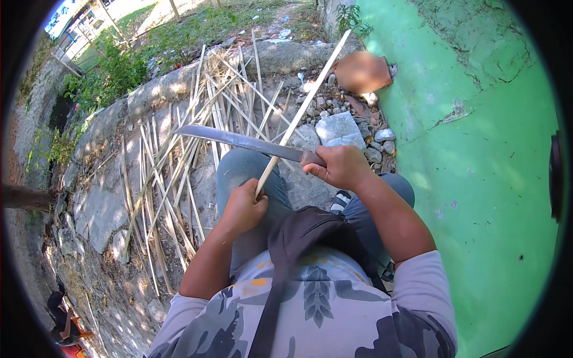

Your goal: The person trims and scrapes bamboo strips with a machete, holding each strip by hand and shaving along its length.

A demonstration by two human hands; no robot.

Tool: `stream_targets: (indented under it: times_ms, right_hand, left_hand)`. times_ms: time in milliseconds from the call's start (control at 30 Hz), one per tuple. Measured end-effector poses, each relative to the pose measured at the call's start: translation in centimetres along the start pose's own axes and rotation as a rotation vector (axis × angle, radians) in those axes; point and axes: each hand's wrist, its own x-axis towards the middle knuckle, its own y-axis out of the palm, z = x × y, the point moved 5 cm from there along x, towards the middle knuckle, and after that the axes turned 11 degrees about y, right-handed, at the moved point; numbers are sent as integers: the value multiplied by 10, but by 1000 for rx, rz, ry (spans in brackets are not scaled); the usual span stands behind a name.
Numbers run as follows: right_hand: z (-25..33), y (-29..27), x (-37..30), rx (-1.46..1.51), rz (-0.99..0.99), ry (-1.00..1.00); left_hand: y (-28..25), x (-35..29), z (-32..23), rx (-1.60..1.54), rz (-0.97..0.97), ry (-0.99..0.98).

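Note:
My right hand (pixel 345 166) is closed around the handle of a machete (pixel 250 142), whose long blade points to the left. In my left hand (pixel 243 206) is the lower end of a pale, thin bamboo strip (pixel 310 94), gripped above my left knee. The strip slants up and away to the right. The machete blade crosses it near the handle, above my left fist; whether its edge is cutting in I cannot tell. Many similar pale strips (pixel 161 203) lie in a loose, criss-crossed heap on the stone ground beyond and left of my legs.
A green wall (pixel 477 197) with cracked plaster runs along my right side. Rubble and a pale stone block (pixel 340 130) lie at its foot. A low stone kerb (pixel 152 86) and green plants (pixel 119 71) lie beyond the strips. At the far lower left sits another person (pixel 62 319).

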Motion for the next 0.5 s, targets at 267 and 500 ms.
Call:
stream_targets:
  times_ms: [267,500]
  right_hand:
    - [1,1,-9,-10,6,-1]
    - [-31,-14,-1,-63,-24,105]
  left_hand:
    - [3,0,4,-12,-1,18]
    - [2,4,1,-25,14,21]
